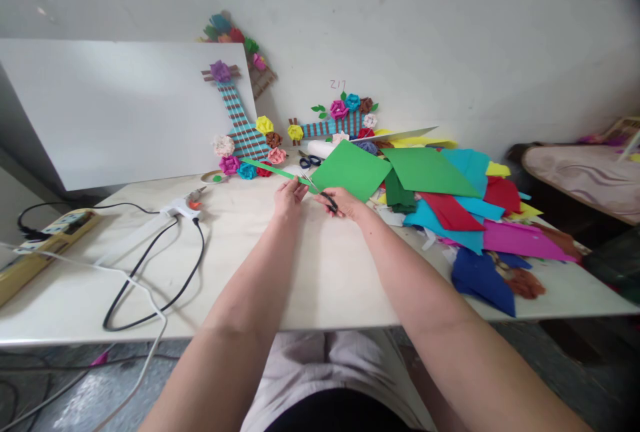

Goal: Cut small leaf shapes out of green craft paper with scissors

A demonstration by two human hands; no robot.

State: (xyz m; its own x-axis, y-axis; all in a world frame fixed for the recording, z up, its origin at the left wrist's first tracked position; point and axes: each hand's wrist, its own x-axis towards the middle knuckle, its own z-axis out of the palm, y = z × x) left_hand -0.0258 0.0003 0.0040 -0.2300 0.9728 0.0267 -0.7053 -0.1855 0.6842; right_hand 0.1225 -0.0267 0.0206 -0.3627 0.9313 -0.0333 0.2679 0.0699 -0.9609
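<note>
My left hand (pixel 290 196) is closed on a long narrow green paper strip (pixel 270 167), which slants up and left from my fingers. In my right hand (pixel 342 203) is a pair of scissors (pixel 329 200) with dark handles, its blades pointing up and left toward the strip near my left fingertips. Whether the blades touch the strip I cannot make out. Right behind my hands lies a large green sheet (pixel 351 169). A second pair of scissors (pixel 310 161) with dark blue handles rests just beyond my hands.
To the left are a glue gun (pixel 181 208) with a looping black cord and a power strip (pixel 55 235). Flower-decorated guitar-shaped crafts (pixel 245 127) lean at the back beside a white board (pixel 125 112). Coloured sheets (pixel 450 211) pile up on the right of the table (pixel 340 285).
</note>
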